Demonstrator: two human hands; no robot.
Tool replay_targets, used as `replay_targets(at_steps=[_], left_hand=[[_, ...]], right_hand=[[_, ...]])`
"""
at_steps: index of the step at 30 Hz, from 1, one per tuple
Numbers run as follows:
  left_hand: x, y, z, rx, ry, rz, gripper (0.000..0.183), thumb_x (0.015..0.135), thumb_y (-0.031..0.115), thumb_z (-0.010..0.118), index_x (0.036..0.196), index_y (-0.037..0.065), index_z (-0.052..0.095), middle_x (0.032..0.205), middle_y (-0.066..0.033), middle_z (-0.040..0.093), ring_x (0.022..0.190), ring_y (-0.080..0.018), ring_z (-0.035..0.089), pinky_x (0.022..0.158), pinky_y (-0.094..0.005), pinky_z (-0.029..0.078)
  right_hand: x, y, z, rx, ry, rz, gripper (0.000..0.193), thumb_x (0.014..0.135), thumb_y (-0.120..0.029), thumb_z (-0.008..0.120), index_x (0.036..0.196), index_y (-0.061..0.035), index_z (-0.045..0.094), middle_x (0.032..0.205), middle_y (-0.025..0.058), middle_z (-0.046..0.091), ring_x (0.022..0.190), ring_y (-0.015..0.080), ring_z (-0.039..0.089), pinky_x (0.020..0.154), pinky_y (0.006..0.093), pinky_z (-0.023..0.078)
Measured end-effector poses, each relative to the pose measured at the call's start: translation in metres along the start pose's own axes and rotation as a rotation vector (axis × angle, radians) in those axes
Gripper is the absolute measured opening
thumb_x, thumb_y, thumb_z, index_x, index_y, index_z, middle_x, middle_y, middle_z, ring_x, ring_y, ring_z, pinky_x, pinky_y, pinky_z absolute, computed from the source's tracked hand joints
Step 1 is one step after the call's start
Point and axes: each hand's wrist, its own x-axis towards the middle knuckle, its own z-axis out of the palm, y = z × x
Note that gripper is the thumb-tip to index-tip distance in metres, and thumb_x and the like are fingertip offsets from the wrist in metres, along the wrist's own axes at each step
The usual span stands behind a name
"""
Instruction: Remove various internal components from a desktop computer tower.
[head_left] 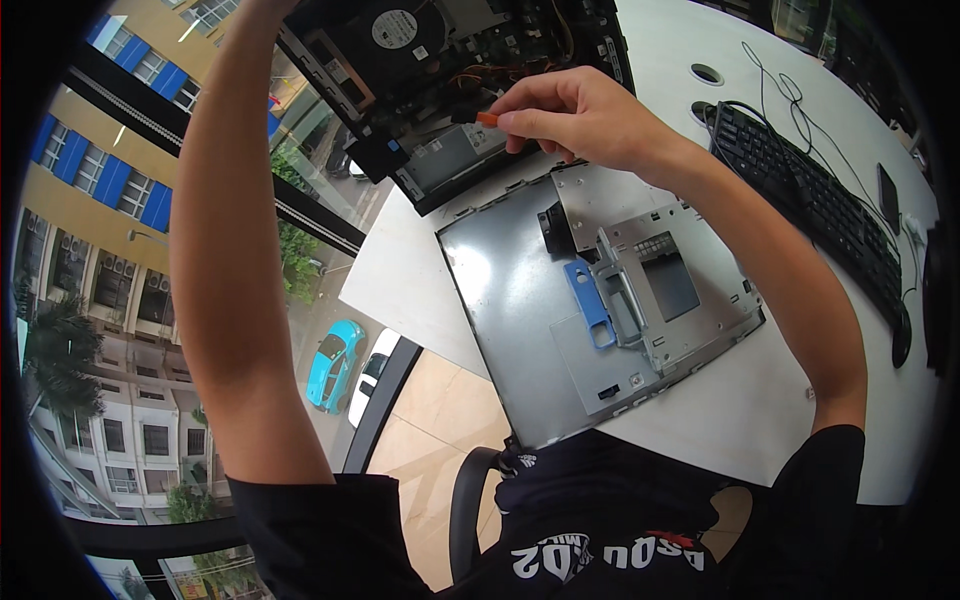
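**Inspector:** Head view. Where does the right hand (575, 115) stand?

**Assistant:** At the far middle of the scene, over the near edge of the open computer case (450, 80). Its fingers are pinched nearly closed on a small orange piece (487, 119), held between thumb and forefinger. Only the orange tip shows; the rest is hidden by the fingers, so I cannot tell its full shape.

**Inspector:** And the left hand?

**Assistant:** The left forearm runs up the left side to the far edge, where the hand leaves the frame. Its grip cannot be told.

**Inspector:** Describe the case.

**Assistant:** Black frame, tilted, hanging partly past the far left edge of the worktop (780, 400). Inside are a round black fan with a white label, loose wires and a grey metal box.

**Inspector:** What lies near the right hand?

**Assistant:** Just on the near side of it, flat on the white worktop, lies a grey sheet-metal side panel (520, 320), smooth and dull. It carries a perforated drive cage (670, 290) of bare steel and a blue plastic latch (590, 303).

**Inspector:** Anything else?

**Assistant:** A black keyboard (810, 200) with thin cables lies at the right.
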Motion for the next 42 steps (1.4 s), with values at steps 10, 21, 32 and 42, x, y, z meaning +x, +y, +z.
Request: replay_targets(at_steps=[10,21,32,42], left_hand=[[-0.004,0.002,-0.004,-0.007,0.004,-0.008,0.075,0.090,0.072,0.058,0.134,0.012,0.067,0.138,-0.0125,0.064,0.123,-0.0260,0.060,0.107,-0.0389,0.044],[-0.010,0.004,-0.004,-0.012,0.015,-0.009,0.074,0.090,0.071,0.058,0.134,0.012,0.067,0.138,-0.0122,0.064,0.121,-0.0257,0.061,0.106,-0.0387,0.044],[-0.011,0.004,-0.003,-0.025,0.011,-0.012,0.073,0.091,0.070,0.059,0.133,0.012,0.068,0.137,-0.0120,0.064,0.120,-0.0255,0.061,0.106,-0.0385,0.045],[-0.012,0.003,-0.002,-0.040,0.003,-0.018,0.071,0.091,0.069,0.059,0.133,0.012,0.068,0.137,-0.0118,0.065,0.119,-0.0252,0.062,0.105,-0.0384,0.045]], right_hand=[[0.031,-0.008,0.016,-0.194,0.030,0.040,0.029,0.093,-0.026,0.069,0.113,-0.0057,0.077,0.088,0.0036,0.072,0.070,0.0074,0.059,0.068,0.0240,0.049],[0.023,-0.016,0.029,0.066,-0.002,0.056,0.033,0.094,-0.029,0.068,0.117,-0.0067,0.074,0.088,0.0036,0.072,0.073,0.0087,0.059,0.071,0.0231,0.048],[0.014,0.004,0.013,0.200,-0.066,-0.144,0.031,0.093,-0.035,0.068,0.110,-0.0099,0.075,0.085,0.0024,0.070,0.073,0.0079,0.059,0.070,0.0205,0.045],[0.025,0.004,0.011,-0.052,0.066,-0.136,0.034,0.094,-0.031,0.069,0.118,-0.0078,0.073,0.094,0.0098,0.076,0.070,0.0104,0.067,0.063,0.0228,0.054]])
